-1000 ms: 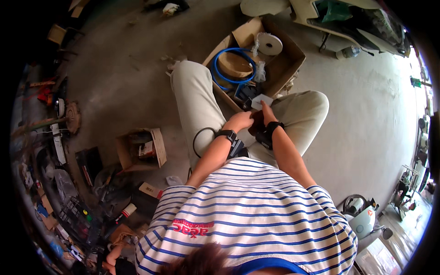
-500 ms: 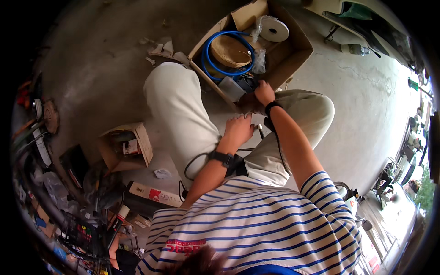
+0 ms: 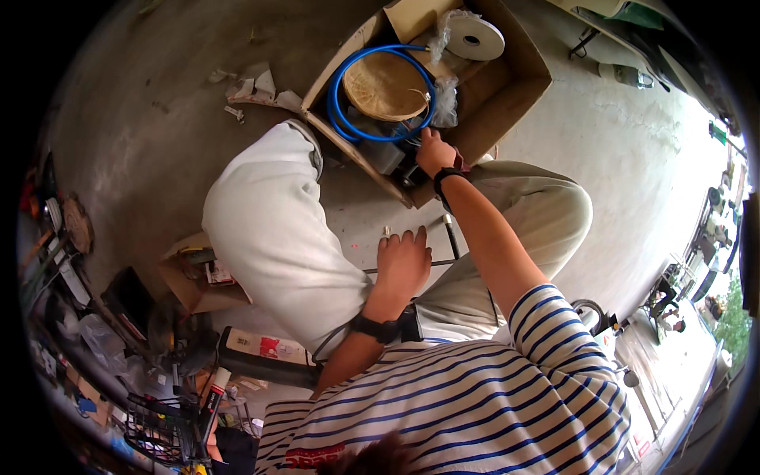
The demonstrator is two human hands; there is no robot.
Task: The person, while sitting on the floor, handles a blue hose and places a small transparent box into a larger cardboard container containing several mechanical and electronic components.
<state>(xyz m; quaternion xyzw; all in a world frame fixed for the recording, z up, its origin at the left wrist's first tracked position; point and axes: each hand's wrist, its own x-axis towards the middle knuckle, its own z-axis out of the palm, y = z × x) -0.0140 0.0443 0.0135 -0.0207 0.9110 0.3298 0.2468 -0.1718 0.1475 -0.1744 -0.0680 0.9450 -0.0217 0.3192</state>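
Note:
My right hand (image 3: 434, 152) reaches into an open cardboard box (image 3: 518, 87) on the concrete floor. Its fingers curl down onto a dark grey object (image 3: 388, 158) at the box's near corner, and the grip is hidden. A coiled blue hose (image 3: 342, 111) circles a round woven disc (image 3: 386, 85) just beyond that hand. My left hand (image 3: 404, 265), with a black watch at the wrist, lies flat and fingers apart on the floor between my knees. It rests over a thin metal rod with a black handle (image 3: 450, 233).
A white tape roll (image 3: 473, 36) lies in the box's far end. Paper scraps (image 3: 257, 85) lie left of the box. A small open carton (image 3: 194, 273), a long black case (image 3: 257, 352) and a heap of tools (image 3: 170, 423) crowd the lower left.
My right hand went from my lap out into the cardboard box. My left hand dropped from beside it to the floor. The view leaned forward toward the box.

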